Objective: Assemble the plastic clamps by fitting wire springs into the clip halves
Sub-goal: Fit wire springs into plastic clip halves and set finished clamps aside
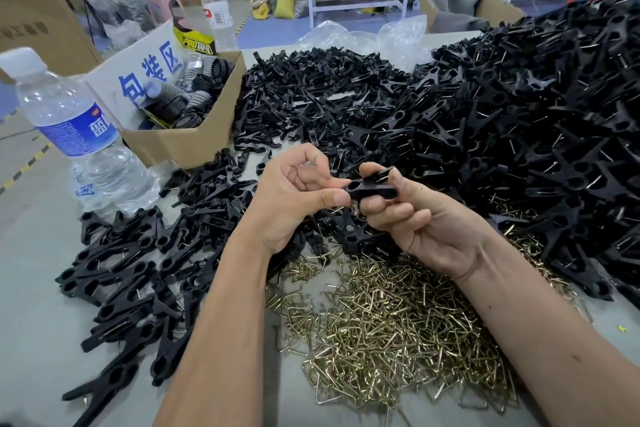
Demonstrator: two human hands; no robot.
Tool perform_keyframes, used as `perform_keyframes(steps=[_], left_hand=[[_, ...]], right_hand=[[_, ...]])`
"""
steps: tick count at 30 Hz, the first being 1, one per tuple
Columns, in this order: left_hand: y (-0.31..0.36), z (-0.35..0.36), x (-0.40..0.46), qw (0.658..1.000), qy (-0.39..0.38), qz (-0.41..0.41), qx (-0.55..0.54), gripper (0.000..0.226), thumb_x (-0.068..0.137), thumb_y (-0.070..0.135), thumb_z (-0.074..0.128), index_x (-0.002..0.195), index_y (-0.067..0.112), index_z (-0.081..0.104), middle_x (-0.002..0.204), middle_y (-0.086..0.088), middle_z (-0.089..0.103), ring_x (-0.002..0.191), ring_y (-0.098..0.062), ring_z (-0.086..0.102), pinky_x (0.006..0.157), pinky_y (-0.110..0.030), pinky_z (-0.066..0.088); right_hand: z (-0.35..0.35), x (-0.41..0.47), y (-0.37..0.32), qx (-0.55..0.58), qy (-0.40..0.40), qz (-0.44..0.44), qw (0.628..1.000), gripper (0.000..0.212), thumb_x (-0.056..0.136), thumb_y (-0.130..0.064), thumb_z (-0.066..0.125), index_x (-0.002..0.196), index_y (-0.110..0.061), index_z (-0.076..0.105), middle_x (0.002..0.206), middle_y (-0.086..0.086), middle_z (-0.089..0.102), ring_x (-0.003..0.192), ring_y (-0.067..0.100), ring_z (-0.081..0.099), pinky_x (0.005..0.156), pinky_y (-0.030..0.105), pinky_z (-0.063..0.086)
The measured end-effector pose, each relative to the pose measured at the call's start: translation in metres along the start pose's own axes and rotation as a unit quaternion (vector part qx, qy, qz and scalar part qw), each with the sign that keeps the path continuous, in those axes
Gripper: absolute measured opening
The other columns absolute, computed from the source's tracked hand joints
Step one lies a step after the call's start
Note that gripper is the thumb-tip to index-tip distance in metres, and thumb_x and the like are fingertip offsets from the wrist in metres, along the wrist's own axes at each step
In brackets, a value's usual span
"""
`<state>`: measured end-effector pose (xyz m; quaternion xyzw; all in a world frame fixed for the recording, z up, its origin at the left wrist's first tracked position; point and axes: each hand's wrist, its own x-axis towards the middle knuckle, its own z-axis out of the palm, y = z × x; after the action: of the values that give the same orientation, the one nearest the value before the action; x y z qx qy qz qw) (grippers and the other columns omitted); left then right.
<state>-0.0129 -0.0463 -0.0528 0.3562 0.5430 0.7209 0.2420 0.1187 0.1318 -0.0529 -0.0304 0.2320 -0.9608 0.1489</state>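
One black clip (370,191) sits in the middle of the frame, held up over the surface (41,288). Its long side runs left to right, between the two hands. The right hand (415,215) has its grip closed around the right end. The left hand (294,194) pinches the left end with thumb and finger. Both hands are touching it, so neither is nearer. I cannot tell if a spring is in it yet.

The springs (388,322) lie just below the hands, lower middle. There are too many to count. Loose black clip parts (502,114) fill the upper right, far too many to count. More lie at the lower left. Two water bottles (79,135) stand at the left, and one box (180,146).
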Motion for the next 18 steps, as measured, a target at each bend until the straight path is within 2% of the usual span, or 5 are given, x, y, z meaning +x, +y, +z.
perform_keyframes(steps=[4,7,12,16,18], left_hand=[[-0.002,0.004,0.001,1.000,0.010,0.011,0.027,0.034,0.064,0.002,0.089,0.081,0.016,0.063,0.078,-0.006,0.078,0.073,-0.011,0.076,0.063,-0.021,0.057],[-0.004,0.005,0.001,0.999,0.008,0.017,0.050,0.037,0.067,-0.009,0.086,0.082,0.013,0.060,0.077,-0.005,0.078,0.071,-0.010,0.075,0.063,-0.021,0.057],[-0.002,0.010,0.001,0.997,0.015,0.020,0.068,0.039,0.067,-0.006,0.087,0.079,0.025,0.066,0.077,-0.004,0.078,0.075,-0.010,0.076,0.065,-0.021,0.058],[0.002,0.012,-0.001,0.995,0.046,0.020,0.086,0.036,0.069,0.003,0.092,0.085,0.017,0.062,0.084,-0.011,0.079,0.077,-0.017,0.077,0.070,-0.027,0.060],[0.006,0.009,0.002,0.988,0.101,0.005,0.121,0.034,0.072,0.003,0.091,0.088,0.013,0.062,0.085,-0.012,0.079,0.081,-0.021,0.078,0.075,-0.031,0.061]], right_hand=[[0.001,-0.001,-0.001,0.107,-0.029,0.031,0.993,0.023,0.095,0.002,0.068,0.118,0.000,0.067,0.090,0.025,0.054,0.062,0.020,0.061,0.046,0.020,0.056],[0.000,0.000,-0.001,0.121,-0.017,0.038,0.992,0.020,0.095,0.003,0.067,0.114,-0.001,0.064,0.086,0.024,0.052,0.062,0.011,0.045,0.043,0.019,0.053],[-0.003,-0.003,-0.004,0.091,-0.010,0.041,0.995,0.014,0.096,0.002,0.066,0.110,-0.003,0.065,0.083,0.021,0.053,0.058,0.008,0.043,0.040,0.015,0.049],[-0.005,-0.002,-0.012,-0.069,0.054,-0.023,0.996,0.019,0.097,-0.014,0.064,0.111,-0.005,0.073,0.079,0.011,0.055,0.051,0.005,0.054,0.036,0.012,0.045],[0.001,0.000,-0.029,-0.225,0.128,-0.103,0.960,0.027,0.094,-0.022,0.068,0.118,-0.011,0.075,0.078,0.006,0.059,0.053,0.004,0.052,0.039,0.011,0.043]])
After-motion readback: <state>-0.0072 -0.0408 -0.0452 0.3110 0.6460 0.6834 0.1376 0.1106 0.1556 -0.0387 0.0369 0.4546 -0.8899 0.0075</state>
